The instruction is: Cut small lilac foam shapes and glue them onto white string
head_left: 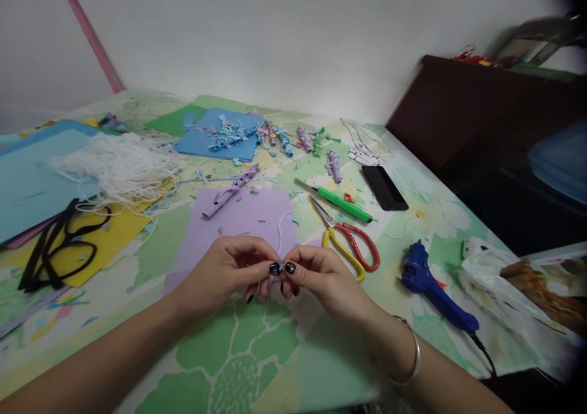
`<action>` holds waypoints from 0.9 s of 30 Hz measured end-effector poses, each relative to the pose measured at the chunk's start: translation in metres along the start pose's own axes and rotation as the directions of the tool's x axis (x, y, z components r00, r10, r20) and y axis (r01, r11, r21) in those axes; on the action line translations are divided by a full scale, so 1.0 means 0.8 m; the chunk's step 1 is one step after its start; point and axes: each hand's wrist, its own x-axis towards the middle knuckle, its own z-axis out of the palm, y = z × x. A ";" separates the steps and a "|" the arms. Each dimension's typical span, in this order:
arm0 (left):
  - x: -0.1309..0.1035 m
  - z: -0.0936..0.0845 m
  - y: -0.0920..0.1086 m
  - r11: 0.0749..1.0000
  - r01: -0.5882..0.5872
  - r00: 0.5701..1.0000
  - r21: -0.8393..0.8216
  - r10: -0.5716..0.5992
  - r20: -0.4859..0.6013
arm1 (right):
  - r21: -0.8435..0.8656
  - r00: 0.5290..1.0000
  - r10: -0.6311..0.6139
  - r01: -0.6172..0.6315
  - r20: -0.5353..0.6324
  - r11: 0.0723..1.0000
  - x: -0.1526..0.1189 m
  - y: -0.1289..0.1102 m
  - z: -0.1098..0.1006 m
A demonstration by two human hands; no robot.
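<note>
Small lilac paper piece (268,287), mostly hidden, pinched between left hand (229,271) and right hand (321,276) fingertips.

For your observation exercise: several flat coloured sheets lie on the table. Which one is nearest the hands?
The purple sheet, lying directly beyond both hands. The blue sheet, yellow sheet and green sheet lie farther off.

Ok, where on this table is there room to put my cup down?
The barest patch is the green-leaf tablecloth near the front edge, under and between the forearms. A smaller gap lies between the black phone and the blue glue gun. The back and left are crowded with paper scraps, white string and foam sheets.
</note>
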 end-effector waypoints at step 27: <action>0.001 -0.011 0.001 0.997 0.033 0.992 -0.064 -0.025 0.125 | 0.016 0.997 0.028 -0.029 0.069 0.999 -0.004 0.004 -0.002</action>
